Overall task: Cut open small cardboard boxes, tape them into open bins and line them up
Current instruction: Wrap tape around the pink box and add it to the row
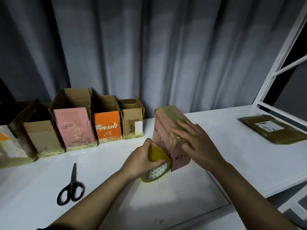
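A pink box (167, 135) is standing on the white table (249, 160), tilted a little, with yellowish tape already running over its top and down its near corner. The right hand (194, 143) is lying flat against the box's right side, fingers straight and spread, pressing on the taped part. The left hand (142, 159) is gripping a roll of tape (157, 165), fingers curled over the roll's yellow outer band, and the roll is sitting just against the box's lower left edge, with its patterned inner core facing the camera. The two hands are working close together, one on each side of the box. Along the back of the table, in front of a grey curtain (149, 55), a row of open bins (93, 122) is standing side by side, among them a pink one, an orange one and plain brown ones. A pair of black-handled scissors (71, 188) is lying closed near the front left, well apart from the box. A flattened brown parcel (272, 130) is resting far right.
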